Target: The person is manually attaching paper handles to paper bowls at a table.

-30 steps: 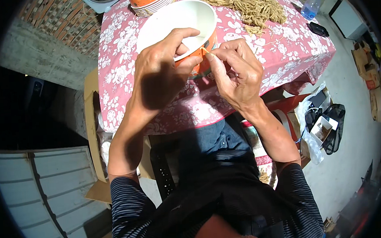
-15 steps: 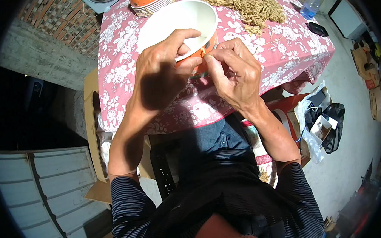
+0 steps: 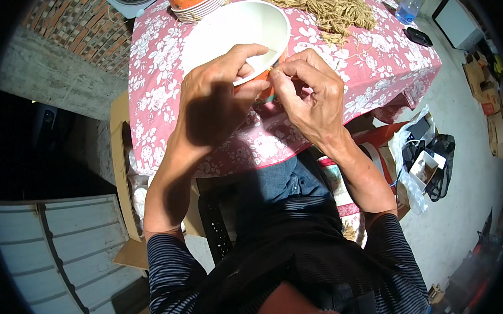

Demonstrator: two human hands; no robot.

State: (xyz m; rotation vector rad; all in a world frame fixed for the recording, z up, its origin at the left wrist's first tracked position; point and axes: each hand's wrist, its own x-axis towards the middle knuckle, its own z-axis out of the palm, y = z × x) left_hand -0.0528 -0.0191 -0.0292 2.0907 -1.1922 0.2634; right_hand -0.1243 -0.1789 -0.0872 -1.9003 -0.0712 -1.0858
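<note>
A large paper bucket [image 3: 230,30], white inside and orange outside, is tilted with its mouth toward me over the near half of the table. My left hand [image 3: 217,93] grips its near rim, index finger over the inside and thumb against the orange wall. Beside that thumb, my right hand [image 3: 310,88] is closed in a pinch, thumb and index finger meeting at the bucket's outer side below the rim. Whatever lies between those fingertips is too small and covered to name.
A pile of tan cords [image 3: 337,7] lies at the table's far side. Stacked orange buckets [image 3: 198,3] stand at the far left. On the right are a water bottle [image 3: 408,6] and a black case [image 3: 417,37]. A pink floral cloth [image 3: 157,93] covers the table.
The bucket's rim has shifted slightly, covering more of its orange side. A small yellow bit seen at my right fingertips earlier is now mostly hidden. Both hands stay in nearly the same place.
</note>
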